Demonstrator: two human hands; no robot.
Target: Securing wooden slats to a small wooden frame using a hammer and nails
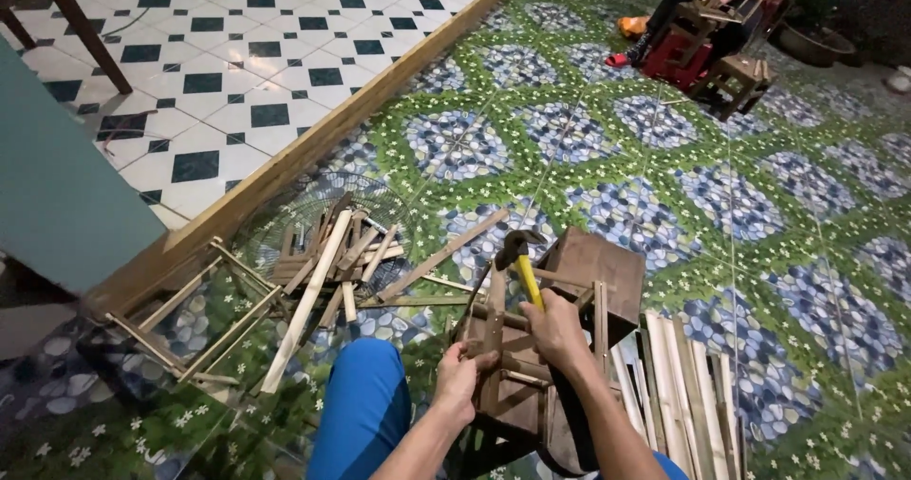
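I note, at lower centre of the frame, my right hand (pixel 555 333) clamped around the yellow handle of a hammer (pixel 519 257), its dark head raised above a small wooden frame (pixel 517 376). My left hand (pixel 462 376) is closed on the frame's near left edge, steadying it. Loose slats (pixel 327 271) lie scattered at centre left; a stack of strips (pixel 683 385) sits at lower right. Risk, as I judge it: the left fingers sit close under the hammer head, so an off-line swing could strike them, or crack the thin wood.
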